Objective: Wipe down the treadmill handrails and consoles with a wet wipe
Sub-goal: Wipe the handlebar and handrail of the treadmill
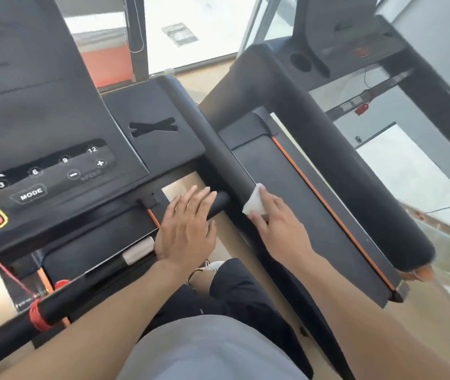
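Note:
A black padded side handrail (218, 149) runs from the console down toward me. My right hand (276, 218) presses a white wet wipe (254, 202) against its lower end. My left hand (188, 229) lies flat over the short black crossbar handle (219, 204) beside it, fingers spread and holding nothing. The black console (62, 149) with MODE, speed and number buttons fills the left side. A steel pulse sensor (139, 252) sits on the front bar just left of my left wrist.
A second treadmill stands on the right, with its own thick black handrail (355, 171), an orange-edged belt deck (314, 204) and a console with a cup holder (300, 61). A red safety cord (10, 275) hangs at the lower left. Windows lie beyond.

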### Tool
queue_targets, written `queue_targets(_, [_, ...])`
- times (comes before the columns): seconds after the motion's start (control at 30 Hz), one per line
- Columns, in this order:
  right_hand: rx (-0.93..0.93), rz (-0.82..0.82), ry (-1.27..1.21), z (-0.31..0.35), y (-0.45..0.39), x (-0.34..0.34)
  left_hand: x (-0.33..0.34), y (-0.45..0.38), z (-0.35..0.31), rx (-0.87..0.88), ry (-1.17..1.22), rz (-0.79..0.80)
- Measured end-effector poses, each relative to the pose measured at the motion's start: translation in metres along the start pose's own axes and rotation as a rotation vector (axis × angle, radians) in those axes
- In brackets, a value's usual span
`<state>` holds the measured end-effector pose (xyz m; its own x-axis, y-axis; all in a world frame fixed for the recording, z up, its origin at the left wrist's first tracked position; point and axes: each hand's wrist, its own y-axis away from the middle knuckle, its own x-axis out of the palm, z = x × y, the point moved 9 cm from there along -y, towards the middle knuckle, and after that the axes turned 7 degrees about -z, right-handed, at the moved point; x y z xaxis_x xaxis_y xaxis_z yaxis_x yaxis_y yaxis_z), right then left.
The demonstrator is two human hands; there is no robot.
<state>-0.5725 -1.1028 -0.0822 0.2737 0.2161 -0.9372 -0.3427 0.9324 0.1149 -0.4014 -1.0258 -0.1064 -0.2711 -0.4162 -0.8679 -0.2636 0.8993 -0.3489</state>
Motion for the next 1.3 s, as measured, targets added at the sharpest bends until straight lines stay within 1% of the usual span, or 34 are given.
queue_targets(0.07, [0.002,0.002,0.077,0.012,-0.004,0.010,0.002,0.002,-0.002,0.014,-0.002,0.000])
queue_targets(0.17, [-0.129,-0.026,0.097,0.039,-0.031,0.015,0.004,0.003,-0.005,0.009,-0.042,0.034])
queue_targets(0.2, [-0.196,-0.003,0.103,0.050,-0.044,0.018,0.005,0.002,-0.004,-0.003,-0.052,0.046])
queue_targets(0.27, [-0.430,0.044,0.173,0.077,-0.065,0.026,0.005,0.000,-0.003,-0.033,-0.023,0.057])
queue_targets(0.33, [-0.664,0.037,0.292,0.096,-0.073,0.033,0.006,0.000,-0.003,-0.036,0.018,0.047])
queue_targets(0.4, [-0.849,-0.012,0.439,0.101,-0.071,0.037,0.003,0.000,-0.002,-0.032,0.018,0.007])
queue_targets(0.47, [-0.958,-0.013,0.540,0.097,-0.064,0.037,0.001,-0.001,0.001,-0.065,0.024,-0.024])
queue_targets(0.57, [-1.024,0.071,0.623,0.096,-0.063,0.043,0.000,0.000,0.002,-0.073,0.013,-0.034])
queue_targets(0.63, [-1.021,0.093,0.681,0.100,-0.066,0.043,-0.002,0.000,0.002,-0.063,-0.011,-0.044])
queue_targets(0.67, [-0.993,0.085,0.672,0.100,-0.066,0.040,-0.003,0.001,0.002,-0.062,-0.021,-0.048])
queue_targets(0.73, [-0.855,0.072,0.528,0.090,-0.061,0.031,-0.005,0.002,0.000,-0.065,-0.021,-0.045])
queue_targets(0.8, [-0.609,0.129,0.255,0.065,-0.049,0.023,-0.010,0.002,-0.002,-0.076,-0.035,-0.067])
queue_targets(0.87, [-0.324,0.209,-0.086,0.034,-0.033,0.020,-0.012,0.001,0.000,-0.114,-0.014,-0.092])
queue_targets(0.9, [-0.202,0.198,-0.256,0.020,-0.025,0.014,-0.011,0.001,0.000,-0.142,0.021,-0.091])
queue_targets(0.93, [-0.092,0.146,-0.414,0.004,-0.016,0.007,-0.008,0.001,-0.003,-0.167,0.070,-0.085])
queue_targets(0.97, [0.010,0.074,-0.535,-0.014,-0.007,-0.001,-0.005,0.004,-0.012,-0.173,0.127,-0.077])
queue_targets(1.0, [0.095,0.002,-0.600,-0.032,0.004,-0.006,-0.002,0.008,-0.027,-0.162,0.189,-0.065])
queue_targets(1.07, [0.180,-0.082,-0.594,-0.063,0.024,-0.012,0.008,0.027,-0.069,-0.146,0.318,-0.006])
queue_targets(1.13, [0.201,-0.074,-0.490,-0.079,0.045,-0.016,0.019,0.058,-0.110,-0.166,0.402,0.060])
queue_targets(1.17, [0.152,-0.046,-0.397,-0.080,0.056,-0.016,0.026,0.076,-0.126,-0.174,0.410,0.084])
queue_targets(1.23, [-0.019,-0.005,-0.135,-0.080,0.081,-0.010,0.041,0.115,-0.148,-0.189,0.402,0.150])
queue_targets(1.27, [-0.090,-0.021,-0.040,-0.083,0.094,-0.007,0.048,0.134,-0.155,-0.204,0.403,0.194])
queue_targets(1.3, [-0.126,-0.041,0.004,-0.089,0.106,-0.005,0.056,0.151,-0.160,-0.228,0.410,0.240])
